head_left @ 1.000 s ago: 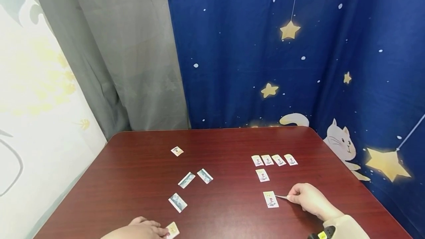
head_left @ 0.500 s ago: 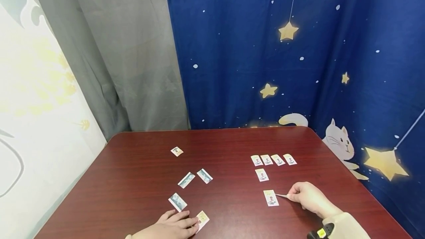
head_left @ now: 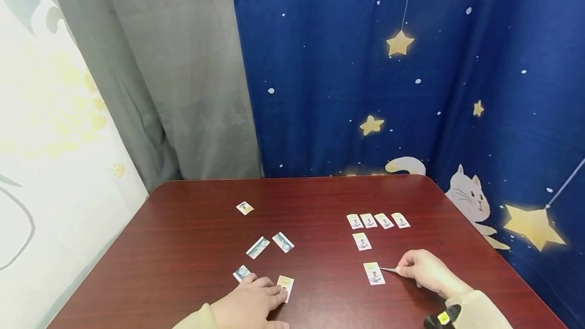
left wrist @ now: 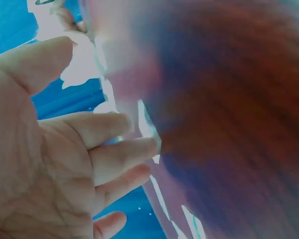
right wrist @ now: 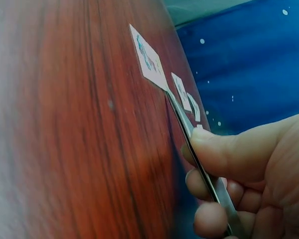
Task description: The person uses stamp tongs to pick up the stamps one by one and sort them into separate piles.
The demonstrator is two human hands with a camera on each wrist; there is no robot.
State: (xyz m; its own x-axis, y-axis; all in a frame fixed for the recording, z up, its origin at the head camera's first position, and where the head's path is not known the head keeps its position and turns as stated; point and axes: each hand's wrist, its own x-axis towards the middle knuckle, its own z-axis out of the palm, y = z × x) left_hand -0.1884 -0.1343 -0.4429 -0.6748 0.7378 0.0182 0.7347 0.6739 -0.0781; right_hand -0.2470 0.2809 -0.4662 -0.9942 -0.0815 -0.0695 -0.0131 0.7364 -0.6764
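Note:
My left hand (head_left: 249,301) lies low over the table, its fingers extended, with fingertips on a small yellow-topped card (head_left: 286,282). It partly covers a blue-grey card (head_left: 240,272). In the left wrist view, the fingers of the left hand (left wrist: 65,149) are spread and fairly straight. My right hand (head_left: 425,270) grips slim metal tweezers (right wrist: 181,115) between thumb and fingers. The tips of the tweezers meet the edge of a figure card (head_left: 374,273); whether they pinch it I cannot tell.
Two more blue-grey cards (head_left: 258,247) lie left of centre, with a single card (head_left: 245,208) farther back. At the right, several matching figure cards (head_left: 368,220) form a row, and another figure card (head_left: 362,241) lies in front. Curtains stand behind the reddish-brown table (head_left: 315,202).
My left hand has moved right and slightly away from the body, sliding the yellow-topped card along the table. The right hand and tweezers have stayed nearly still.

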